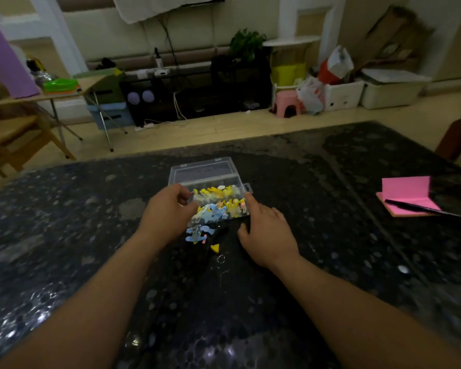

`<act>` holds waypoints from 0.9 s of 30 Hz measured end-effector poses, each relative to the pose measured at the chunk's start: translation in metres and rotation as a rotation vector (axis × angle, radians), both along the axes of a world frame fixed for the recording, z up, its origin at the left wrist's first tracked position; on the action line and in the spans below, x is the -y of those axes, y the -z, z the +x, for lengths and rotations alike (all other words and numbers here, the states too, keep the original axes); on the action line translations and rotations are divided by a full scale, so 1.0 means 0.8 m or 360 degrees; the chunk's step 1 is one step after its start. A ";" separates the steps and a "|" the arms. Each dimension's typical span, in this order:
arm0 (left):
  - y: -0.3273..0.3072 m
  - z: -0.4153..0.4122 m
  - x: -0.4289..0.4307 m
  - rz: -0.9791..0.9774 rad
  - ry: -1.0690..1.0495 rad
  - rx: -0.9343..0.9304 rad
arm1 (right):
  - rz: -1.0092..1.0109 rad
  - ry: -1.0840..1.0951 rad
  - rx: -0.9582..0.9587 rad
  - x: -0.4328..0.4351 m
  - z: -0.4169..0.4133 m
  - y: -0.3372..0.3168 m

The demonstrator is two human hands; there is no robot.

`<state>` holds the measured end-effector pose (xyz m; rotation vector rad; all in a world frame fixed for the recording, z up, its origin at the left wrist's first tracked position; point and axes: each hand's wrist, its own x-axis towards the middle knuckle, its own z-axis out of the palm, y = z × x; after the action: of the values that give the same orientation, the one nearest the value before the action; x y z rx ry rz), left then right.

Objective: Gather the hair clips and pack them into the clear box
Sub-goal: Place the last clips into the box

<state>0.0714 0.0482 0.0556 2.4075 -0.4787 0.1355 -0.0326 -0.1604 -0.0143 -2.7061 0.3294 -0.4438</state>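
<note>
A clear plastic box [240,188] stands open in the middle of the dark speckled table [330,262], its lid [204,171] tipped back. Several yellow and blue hair clips [218,202] fill it. My left hand [168,211] curls round the box's left near corner. My right hand [266,230] lies at the box's right side with the index finger straight along its wall. A few blue clips [197,234] and one yellow clip [215,247] lie loose on the table just in front of the box, between my hands.
A pink notepad [407,198] with a dark pen [410,206] lies at the table's right, next to a dark flat object [455,193]. Wooden furniture and a folding table stand beyond the far left edge; bins and a pink stool line the back wall.
</note>
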 end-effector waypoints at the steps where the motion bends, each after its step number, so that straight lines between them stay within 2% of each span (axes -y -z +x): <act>1: -0.004 0.008 0.005 0.0107 -0.0016 -0.0037 | 0.0002 -0.0005 -0.0003 0.000 0.000 0.001; 8: -0.008 0.051 0.021 0.0754 -0.0095 -0.0269 | -0.0017 0.0004 0.0035 0.000 0.000 0.001; 14: -0.009 0.053 0.028 0.0952 -0.0083 -0.0285 | -0.0017 0.0000 0.0022 0.000 0.000 0.000; 16: -0.012 0.045 0.023 0.0916 -0.0087 -0.0188 | -0.0019 -0.0003 0.0031 0.001 0.000 0.000; 21: -0.008 -0.012 -0.001 0.0360 0.0002 0.0159 | -0.0019 -0.0002 0.0030 0.000 0.000 0.000; 23: 0.001 -0.040 -0.007 0.0282 0.0116 0.0131 | -0.0018 0.0001 0.0027 0.001 0.000 0.001; 27: 0.026 -0.080 -0.013 0.0361 0.0272 -0.0023 | -0.0008 0.0019 0.0048 -0.002 0.002 0.001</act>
<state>0.0078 0.0585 0.0352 2.5712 -0.7246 -0.0126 -0.0313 -0.1591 -0.0155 -2.7005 0.3366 -0.4890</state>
